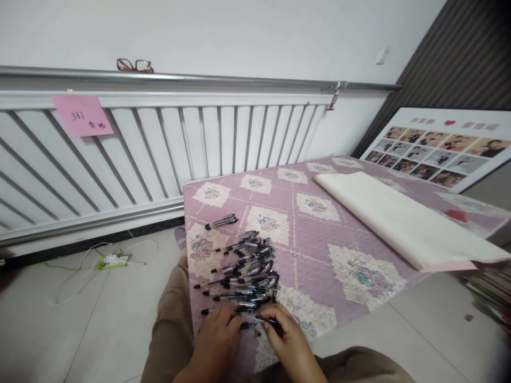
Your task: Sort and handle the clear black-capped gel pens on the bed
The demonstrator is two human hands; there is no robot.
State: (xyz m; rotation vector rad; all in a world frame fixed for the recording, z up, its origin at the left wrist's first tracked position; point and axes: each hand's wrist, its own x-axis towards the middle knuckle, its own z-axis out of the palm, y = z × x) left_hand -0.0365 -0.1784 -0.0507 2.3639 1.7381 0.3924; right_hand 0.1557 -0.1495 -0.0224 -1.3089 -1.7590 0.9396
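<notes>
Clear-barrelled pens with black tips and ends (243, 276) lie in a loose pile on the flowered pink cloth (311, 255). Two or so more pens (221, 221) lie together farther back. My left hand (217, 335) is at the near end of the pile, its fingers curled down over a pen (247, 325) whose end sticks out to the right. Just to the right, my right hand (289, 338) pinches a black pen part (272, 321) between thumb and fingers; whether it is a cap or a whole pen is unclear. The fingers hide part of both.
A cream folded sheet (399, 218) lies across the right of the cloth. Behind stands a white radiator (239, 138) with a pink note (83, 115) and glasses (136, 66) on the pipe. A power strip (114, 261) is on the floor; a photo board (439, 149) leans at right.
</notes>
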